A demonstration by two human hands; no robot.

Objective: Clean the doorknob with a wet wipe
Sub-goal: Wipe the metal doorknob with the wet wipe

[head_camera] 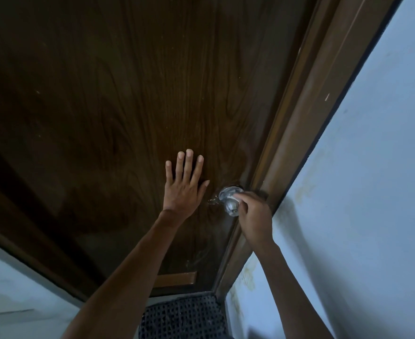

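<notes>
Silvery metal doorknob [230,201] set at right edge of dark wood-grain door [103,106], beside frame. Left hand [184,184] pressed flat, fingers spread, on door. Right hand [254,220] curled at knob; wipe hardly discernible there. Wiping judged underway; completion not shown.

2 hands: left hand [183,189], right hand [255,220]. 1 door [118,99], 1 doorknob [230,204], 1 door frame [306,113], 1 mat [184,316]. Wipes: can't tell.
</notes>
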